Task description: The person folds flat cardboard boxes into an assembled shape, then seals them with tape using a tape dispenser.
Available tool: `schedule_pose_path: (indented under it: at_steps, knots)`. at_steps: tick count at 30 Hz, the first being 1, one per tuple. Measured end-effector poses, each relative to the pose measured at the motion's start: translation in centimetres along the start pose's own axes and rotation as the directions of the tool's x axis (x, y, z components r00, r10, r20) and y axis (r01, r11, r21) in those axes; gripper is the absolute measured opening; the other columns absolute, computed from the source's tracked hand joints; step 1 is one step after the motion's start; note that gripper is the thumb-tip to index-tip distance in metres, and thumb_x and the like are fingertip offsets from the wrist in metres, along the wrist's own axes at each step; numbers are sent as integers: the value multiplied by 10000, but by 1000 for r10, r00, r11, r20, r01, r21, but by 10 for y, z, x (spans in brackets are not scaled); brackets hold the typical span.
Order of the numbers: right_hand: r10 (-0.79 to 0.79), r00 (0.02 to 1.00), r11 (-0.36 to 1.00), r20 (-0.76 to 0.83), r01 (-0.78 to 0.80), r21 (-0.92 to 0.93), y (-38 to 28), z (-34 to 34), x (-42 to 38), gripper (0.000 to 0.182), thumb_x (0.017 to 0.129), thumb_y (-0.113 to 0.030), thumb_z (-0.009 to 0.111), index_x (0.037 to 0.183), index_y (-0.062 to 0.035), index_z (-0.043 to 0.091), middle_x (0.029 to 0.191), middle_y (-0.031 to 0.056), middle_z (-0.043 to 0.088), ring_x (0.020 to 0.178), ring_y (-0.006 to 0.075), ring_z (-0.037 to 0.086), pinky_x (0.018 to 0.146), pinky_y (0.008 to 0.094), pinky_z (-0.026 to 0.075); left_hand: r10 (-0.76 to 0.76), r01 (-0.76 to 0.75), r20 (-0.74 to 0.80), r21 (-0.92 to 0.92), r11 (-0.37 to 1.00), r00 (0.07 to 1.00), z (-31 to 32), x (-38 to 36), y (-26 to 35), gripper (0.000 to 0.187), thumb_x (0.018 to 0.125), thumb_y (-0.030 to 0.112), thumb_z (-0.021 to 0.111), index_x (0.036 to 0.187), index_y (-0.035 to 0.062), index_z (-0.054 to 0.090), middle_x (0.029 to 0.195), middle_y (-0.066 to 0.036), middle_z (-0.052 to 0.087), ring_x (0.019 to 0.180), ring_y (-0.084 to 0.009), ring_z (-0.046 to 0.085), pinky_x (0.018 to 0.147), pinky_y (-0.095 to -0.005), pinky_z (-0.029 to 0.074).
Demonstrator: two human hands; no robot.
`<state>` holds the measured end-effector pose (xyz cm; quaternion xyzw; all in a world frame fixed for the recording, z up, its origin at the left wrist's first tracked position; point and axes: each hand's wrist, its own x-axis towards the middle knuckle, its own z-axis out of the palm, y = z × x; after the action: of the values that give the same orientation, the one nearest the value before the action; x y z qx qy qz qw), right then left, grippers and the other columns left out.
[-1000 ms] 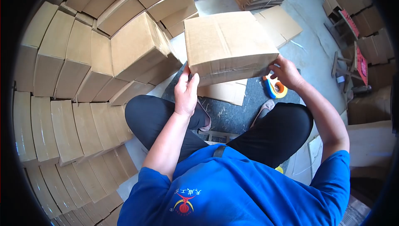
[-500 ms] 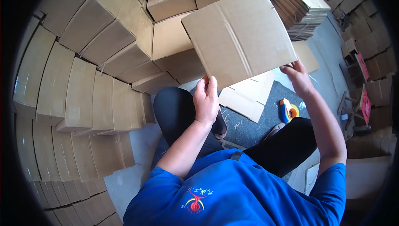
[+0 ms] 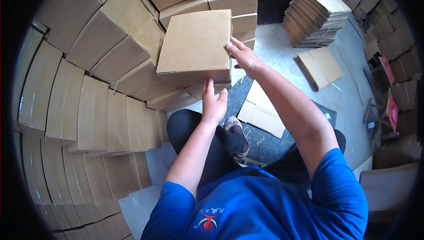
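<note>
A closed cardboard box (image 3: 194,41) rests on the stacked boxes in front of me, its top face up. My left hand (image 3: 214,106) is at the lower edge of its near side, fingers apart and fingertips against or very close to the cardboard. At the box's right side is my right hand (image 3: 244,58), with its fingers extended and fingertips touching the edge. Neither hand is wrapped around the box. Below, a flat cardboard sheet (image 3: 260,114) lies on a dark mat (image 3: 254,140) between my legs.
Rows of stacked boxes (image 3: 92,112) rise along my left. A tall pile of flattened cardboard (image 3: 316,17) stands at the back right, with a flat cardboard piece (image 3: 321,67) on the floor before it. More cardboard and small red-topped stools (image 3: 391,112) line the right side.
The box moved left from the raised, tilted position in my hands onto the stack. My right hand shifted left along with it. The tape dispenser on the mat is now out of sight.
</note>
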<state>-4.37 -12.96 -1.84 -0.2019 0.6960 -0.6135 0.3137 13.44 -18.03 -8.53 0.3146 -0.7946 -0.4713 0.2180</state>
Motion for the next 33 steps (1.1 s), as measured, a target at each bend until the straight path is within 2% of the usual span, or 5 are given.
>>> schedule_pose_path:
  at_steps: [8,18,26,30,33]
  knots:
    - [-160,987,923,6,148,354,-14,23,50,449,993,-320,583,1339,-35,599,1341,116,608,1273,214,510,1060,356,385,-5,-2,66,93,996,998,-21,44,11,739,930,185,630,1543,10,257,1558,-250,329,1446,-339,338,1164,-379,299]
    - [129,987,968,-92,-146,-204,24,-128,-47,468,1023,-339,541,1331,13,568,1211,131,633,1091,199,598,914,347,499,-201,199,203,32,980,958,68,26,-29,662,915,184,653,1497,28,378,1426,-295,479,1312,-334,507,1043,-362,433]
    - [354,933,837,60,-287,-466,17,-204,-185,434,1029,-316,532,1367,-47,572,1260,155,647,1145,219,626,996,376,497,-426,290,646,312,905,634,198,-2,-91,596,902,254,663,1406,-16,495,1384,-226,557,1280,-317,544,1061,-369,429]
    - [403,897,735,180,-200,-648,8,-222,-219,470,957,-305,639,1342,-39,585,1235,193,660,1138,311,643,973,428,526,-565,353,538,451,820,626,230,1,-147,625,877,232,662,1429,9,472,1383,-224,555,1282,-350,540,1066,-387,434]
    - [298,924,737,238,-65,-673,13,-235,-232,467,918,-219,690,1329,-22,584,1243,187,656,1123,341,642,956,439,529,-675,368,198,713,596,710,239,0,-179,614,860,247,662,1412,56,475,1511,-180,412,1383,-349,429,1138,-430,371]
